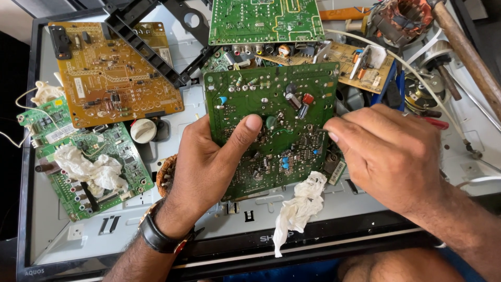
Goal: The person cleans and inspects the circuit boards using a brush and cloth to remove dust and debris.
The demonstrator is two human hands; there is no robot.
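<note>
A green circuit board (pixel 271 104) with capacitors and small parts stands tilted at the centre. My left hand (pixel 209 167) grips its lower left edge, thumb pressed on the face of the board. My right hand (pixel 391 151) pinches the board's right edge with fingertips; whether it holds anything small there is hidden. A crumpled white tissue (pixel 300 206) hangs just below the board, between my hands.
A brown circuit board (pixel 112 73) lies at the upper left, another green board (pixel 263 21) at the top, and a green board with a tissue (pixel 91 167) at the left. A wooden-handled hammer (pixel 467 52), motor coil (pixel 404 18) and wires crowd the right, all on a grey panel (pixel 323 214).
</note>
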